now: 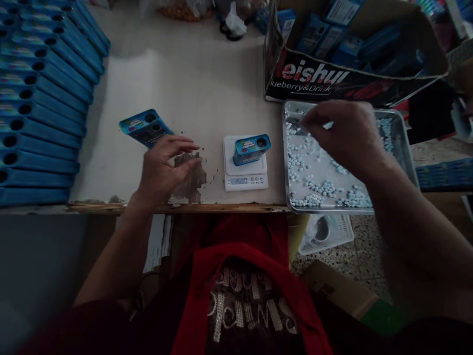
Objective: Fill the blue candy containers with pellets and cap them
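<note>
Red apron [221,251], dark maroon top [92,323], silvery chest lettering [219,315] (rather sparkly), bare hands [162,165].

Black cardboard carton [303,81], far right: large white-and-red "eishul", first letter partly cut; below it, smaller, "lueberry&Drink". White digital scale [245,178], near centre: display starts "152", last digits uncertain. Blue rectangular tin with round dark spot [252,149], on the scale: "CARAMELO", line beneath unclear. Red apron [240,254], near edge: glittering letters inverted, wording not legible.
</note>
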Tool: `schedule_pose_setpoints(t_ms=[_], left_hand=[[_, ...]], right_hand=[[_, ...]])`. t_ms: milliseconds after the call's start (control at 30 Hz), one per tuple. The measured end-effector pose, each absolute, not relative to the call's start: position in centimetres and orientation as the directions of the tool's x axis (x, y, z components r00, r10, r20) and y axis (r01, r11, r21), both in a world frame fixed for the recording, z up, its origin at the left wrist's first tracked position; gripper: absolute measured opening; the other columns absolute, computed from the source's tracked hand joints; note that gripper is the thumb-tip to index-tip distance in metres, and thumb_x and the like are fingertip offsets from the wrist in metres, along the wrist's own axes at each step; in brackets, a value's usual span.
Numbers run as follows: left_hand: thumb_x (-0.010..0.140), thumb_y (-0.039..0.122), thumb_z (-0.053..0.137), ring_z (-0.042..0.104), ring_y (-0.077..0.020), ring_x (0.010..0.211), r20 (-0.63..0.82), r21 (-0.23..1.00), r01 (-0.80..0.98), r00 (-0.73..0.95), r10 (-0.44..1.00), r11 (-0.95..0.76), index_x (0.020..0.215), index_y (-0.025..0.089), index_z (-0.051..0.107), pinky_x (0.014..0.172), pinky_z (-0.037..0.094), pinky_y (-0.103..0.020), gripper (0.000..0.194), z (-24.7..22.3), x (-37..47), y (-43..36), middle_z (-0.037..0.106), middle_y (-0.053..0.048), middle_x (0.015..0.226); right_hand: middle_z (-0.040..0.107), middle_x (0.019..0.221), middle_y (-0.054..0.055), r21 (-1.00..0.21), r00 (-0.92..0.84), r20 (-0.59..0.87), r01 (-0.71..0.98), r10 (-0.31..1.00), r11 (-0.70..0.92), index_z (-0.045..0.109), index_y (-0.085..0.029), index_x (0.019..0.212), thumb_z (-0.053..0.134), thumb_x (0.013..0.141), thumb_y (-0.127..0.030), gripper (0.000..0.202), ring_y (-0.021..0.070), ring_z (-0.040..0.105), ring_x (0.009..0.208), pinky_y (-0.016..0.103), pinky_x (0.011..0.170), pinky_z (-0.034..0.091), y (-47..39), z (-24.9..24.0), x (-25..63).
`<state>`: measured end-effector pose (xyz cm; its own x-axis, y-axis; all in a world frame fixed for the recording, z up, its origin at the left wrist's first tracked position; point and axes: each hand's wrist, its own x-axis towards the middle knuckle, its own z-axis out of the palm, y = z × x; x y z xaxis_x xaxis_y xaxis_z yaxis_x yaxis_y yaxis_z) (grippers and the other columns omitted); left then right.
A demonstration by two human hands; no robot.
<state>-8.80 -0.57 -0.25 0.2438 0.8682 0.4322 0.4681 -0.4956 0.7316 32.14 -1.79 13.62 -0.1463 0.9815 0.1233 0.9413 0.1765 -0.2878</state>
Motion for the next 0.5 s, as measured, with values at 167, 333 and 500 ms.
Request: schedule_pose_setpoints(t_ms=[167, 333, 500], left_hand=[[0.089, 0.059, 0.096, 0.080, -0.0275, 0.092, 0.434, 0.714, 0.548, 0.141, 0.890, -0.435, 0.111, 0.035, 0.089, 0.092, 0.075, -0.061, 0.033, -0.3, -12.5, -1.3, 0.083, 0.002, 0.108], [0.088, 0.062, 0.096, 0.078, -0.0249, 0.092, 0.436, 0.713, 0.556, 0.126, 0.891, -0.427, 0.110, 0.032, 0.088, 0.093, 0.076, -0.057, 0.038, 0.3, -11.2, -1.8, 0.084, 0.003, 0.107], [0.095, 0.052, 0.091, 0.080, -0.0299, 0.106, 0.496, 0.600, 0.579, 0.273, 0.825, -0.552, 0.108, 0.030, 0.088, 0.100, 0.071, -0.057, 0.026, 1.6, -8.9, -2.8, 0.087, 0.001, 0.111]], right_hand=[[0.075, 0.149, 0.021, -0.238, -0.190, -0.247, 0.963, 0.950, 0.130, 0.076, -0.023, 0.149, 0.092, 0.092, -0.045, 0.064, 0.0452, 0.073, 0.132, 0.060, 0.111, 0.062, -8.3, 6.7, 41.1], [0.040, 0.185, 0.030, -0.082, -0.230, -0.194, 0.973, 0.954, 0.218, 0.041, -0.021, 0.181, 0.081, 0.100, -0.062, 0.099, 0.0553, 0.046, 0.165, 0.074, 0.127, 0.048, -10.0, 0.4, 42.7], [0.040, 0.184, 0.032, -0.117, -0.389, -0.207, 0.921, 0.898, 0.372, 0.039, -0.019, 0.182, 0.086, 0.095, -0.065, 0.109, 0.0548, 0.046, 0.166, 0.071, 0.131, 0.043, -3.8, -1.2, 42.1]])
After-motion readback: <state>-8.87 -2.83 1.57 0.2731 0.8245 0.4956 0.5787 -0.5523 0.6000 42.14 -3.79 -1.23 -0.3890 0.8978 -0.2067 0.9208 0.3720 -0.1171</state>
